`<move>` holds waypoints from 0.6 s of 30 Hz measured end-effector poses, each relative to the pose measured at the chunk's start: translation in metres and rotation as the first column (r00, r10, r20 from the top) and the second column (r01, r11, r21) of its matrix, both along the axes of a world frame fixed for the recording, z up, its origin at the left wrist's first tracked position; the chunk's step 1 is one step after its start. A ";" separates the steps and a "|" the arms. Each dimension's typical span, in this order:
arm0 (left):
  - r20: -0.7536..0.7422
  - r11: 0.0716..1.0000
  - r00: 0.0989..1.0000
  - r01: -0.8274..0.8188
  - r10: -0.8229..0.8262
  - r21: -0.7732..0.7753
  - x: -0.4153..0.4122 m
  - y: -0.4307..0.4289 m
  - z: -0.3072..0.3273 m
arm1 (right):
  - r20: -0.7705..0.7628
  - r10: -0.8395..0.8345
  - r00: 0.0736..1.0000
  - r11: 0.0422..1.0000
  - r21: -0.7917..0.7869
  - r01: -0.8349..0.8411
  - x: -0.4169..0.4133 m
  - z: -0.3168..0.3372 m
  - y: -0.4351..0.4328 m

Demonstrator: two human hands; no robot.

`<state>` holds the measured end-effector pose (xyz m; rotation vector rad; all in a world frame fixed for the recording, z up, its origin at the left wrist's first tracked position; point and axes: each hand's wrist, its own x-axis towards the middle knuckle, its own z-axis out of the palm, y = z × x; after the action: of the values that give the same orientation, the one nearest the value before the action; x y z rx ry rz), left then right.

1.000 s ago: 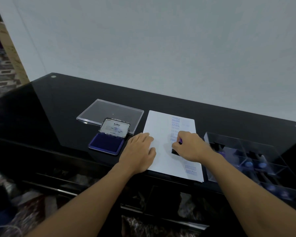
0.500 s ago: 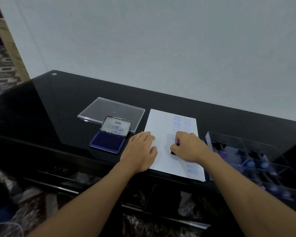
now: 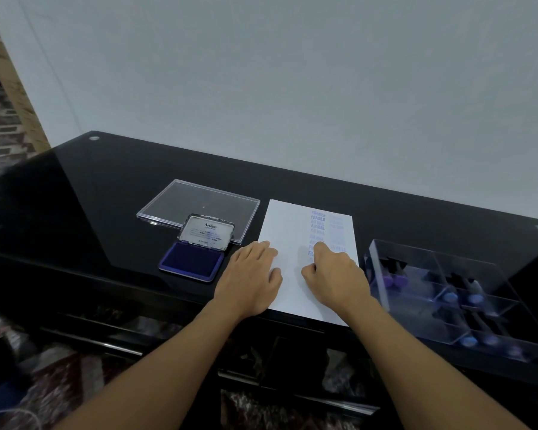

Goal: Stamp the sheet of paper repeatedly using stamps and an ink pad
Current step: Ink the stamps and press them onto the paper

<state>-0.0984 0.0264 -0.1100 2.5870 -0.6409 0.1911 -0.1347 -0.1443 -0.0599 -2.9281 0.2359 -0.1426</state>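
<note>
Two hands are lying on the sheet of paper [image 3: 287, 234] near the front of the black bench [image 3: 75, 197]. The left hand [image 3: 252, 274] is pressing the sheet's left edge down, fingers flat and straight. The right hand [image 3: 336, 274] is bearing down on the column of blue prints [image 3: 318, 218], fingers curled under; I cannot tell what they are gripping. The ink pad [image 3: 191, 262] is sitting open just left of the sheet, and a clear box [image 3: 416, 324] of stamps [image 3: 449, 297] is standing to its right

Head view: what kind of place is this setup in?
Probably a home or small office: a glossy black desk against a bare wall, with an ink pad and a clear tray of stamps.
</note>
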 end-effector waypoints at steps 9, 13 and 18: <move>-0.008 1.000 1.000 0.005 -0.005 0.017 -0.001 -0.001 0.001 | 0.009 0.009 1.000 1.000 -0.001 -0.009 -0.001 0.003 0.000; -0.004 1.000 1.000 0.002 -0.002 0.021 -0.001 0.000 -0.001 | 0.015 0.005 1.000 1.000 0.013 -0.005 -0.002 0.002 0.001; 0.003 1.000 1.000 0.005 -0.005 0.023 -0.001 0.000 -0.001 | 0.021 0.005 1.000 1.000 0.013 -0.006 -0.009 0.001 0.004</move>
<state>-0.0995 0.0264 -0.1113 2.6073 -0.6540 0.1874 -0.1434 -0.1406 -0.0585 -2.9123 0.2248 -0.1702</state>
